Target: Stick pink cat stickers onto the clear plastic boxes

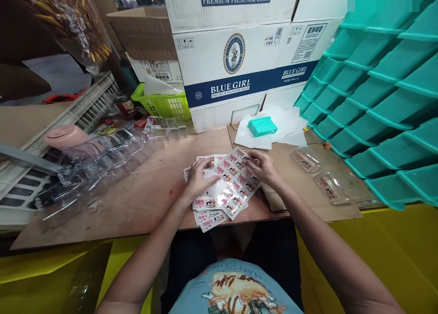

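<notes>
Several glossy sticker sheets (236, 196), printed with cartoon cats and pink lettering, lie in a loose, fanned stack at the table's front edge. The top sheet sits at a slant over the others. My left hand (198, 182) lies on the left side of the stack, thumb and fingers apart. At the top sheet's upper right edge, the fingers of my right hand (264, 167) are pinched together on the sheet; whether a single sticker is between the fingertips is hidden. Beyond the sheets, a turquoise plastic box (263, 126) sits on white paper (285, 122).
Clear plastic cases (330, 186) with cat stickers lie at right, beside stacked turquoise bins (383, 118). More clear plastic packaging (102, 161) and a pink container (68, 138) crowd the left. White beer cartons (260, 54) and a lime-green basket (164, 105) stand behind.
</notes>
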The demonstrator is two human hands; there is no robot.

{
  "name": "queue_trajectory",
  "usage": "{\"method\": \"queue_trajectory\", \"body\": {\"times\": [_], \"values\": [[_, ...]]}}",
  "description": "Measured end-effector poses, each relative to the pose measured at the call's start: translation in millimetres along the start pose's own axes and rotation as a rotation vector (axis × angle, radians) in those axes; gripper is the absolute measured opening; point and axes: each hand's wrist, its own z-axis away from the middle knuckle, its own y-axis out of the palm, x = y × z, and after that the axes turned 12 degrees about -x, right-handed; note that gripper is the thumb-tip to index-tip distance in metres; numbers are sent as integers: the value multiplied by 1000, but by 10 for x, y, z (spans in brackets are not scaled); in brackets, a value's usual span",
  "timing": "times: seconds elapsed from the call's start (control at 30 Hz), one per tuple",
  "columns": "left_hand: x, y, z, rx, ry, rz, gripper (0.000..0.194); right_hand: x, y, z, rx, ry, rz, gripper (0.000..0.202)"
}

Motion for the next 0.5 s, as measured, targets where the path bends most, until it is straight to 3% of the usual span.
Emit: {"method": "queue_trajectory", "body": {"times": [0.07, 0.17, 0.23, 0.37, 0.43, 0.5], "values": [[-47, -34, -36, 75, -168, 221, 35, 7, -49, -12, 16, -26, -78, 22], [-115, -85, 20, 165, -362, 460, 33, 29, -76, -42, 14, -26, -131, 24], [-154, -108, 102, 124, -431, 560, 33, 112, -68, -32, -65, -44, -104, 20], [-219, -106, 245, 19, -471, 655, 32, 513, 36, 140, -254, -351, 25, 19], [-239, -94, 290, 19, -437, 661, 28, 727, 138, 266, -205, -470, -16, 15], [-242, -90, 326, 12, -388, 650, 25, 854, 252, 365, -181, -474, -95, 14]]}}
